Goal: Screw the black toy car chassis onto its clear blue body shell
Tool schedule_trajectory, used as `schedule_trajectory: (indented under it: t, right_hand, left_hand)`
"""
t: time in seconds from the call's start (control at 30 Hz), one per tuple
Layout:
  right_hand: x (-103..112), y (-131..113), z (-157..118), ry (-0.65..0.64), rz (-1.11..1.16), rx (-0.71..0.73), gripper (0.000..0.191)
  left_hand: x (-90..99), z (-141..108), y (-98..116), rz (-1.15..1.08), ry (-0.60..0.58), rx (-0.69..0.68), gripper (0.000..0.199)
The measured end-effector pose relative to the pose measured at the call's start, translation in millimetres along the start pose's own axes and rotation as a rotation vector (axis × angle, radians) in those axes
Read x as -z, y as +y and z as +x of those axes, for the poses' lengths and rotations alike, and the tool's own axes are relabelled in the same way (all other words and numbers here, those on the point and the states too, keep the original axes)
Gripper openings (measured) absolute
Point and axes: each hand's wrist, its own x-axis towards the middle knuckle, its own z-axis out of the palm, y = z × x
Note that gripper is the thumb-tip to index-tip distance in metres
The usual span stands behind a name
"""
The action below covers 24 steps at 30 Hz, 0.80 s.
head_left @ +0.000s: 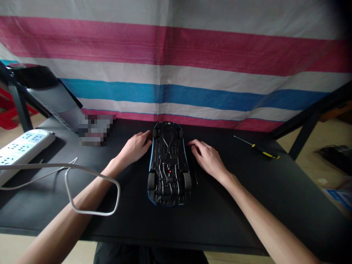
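Observation:
A toy car lies upside down on the black table, its black underside and wheels facing up and blue body edges showing along its sides. My left hand rests on the tabletop just left of the car, fingers loosely bent and nothing seen in them; whether the fingertips touch the car I cannot tell. On the other side, my right hand lies slightly apart from the car, fingers loosely bent and holding nothing visible. A thin dark rod lies beside the car's right rear wheel.
A screwdriver with a black and yellow handle lies to the right. At left are a white power strip and a looped white cable passing over my left forearm. A grey and black container stands behind, before a striped sheet.

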Motion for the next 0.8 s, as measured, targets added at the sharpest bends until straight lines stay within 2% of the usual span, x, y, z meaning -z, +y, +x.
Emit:
schedule_trajectory:
  t: [0.5, 0.8]
  right_hand:
    - [0.2, -0.5, -0.7, -0.015, -0.033, -0.027, 0.022]
    - [2.0, -4.2, -2.2, -0.070, -0.038, -0.023, 0.022]
  left_hand:
    - [-0.4, 0.1, 0.1, 0.025, -0.003, -0.003, 0.011]
    - [-1.1, 0.0, -1.1, -0.005, 0.003, -0.006, 0.010]
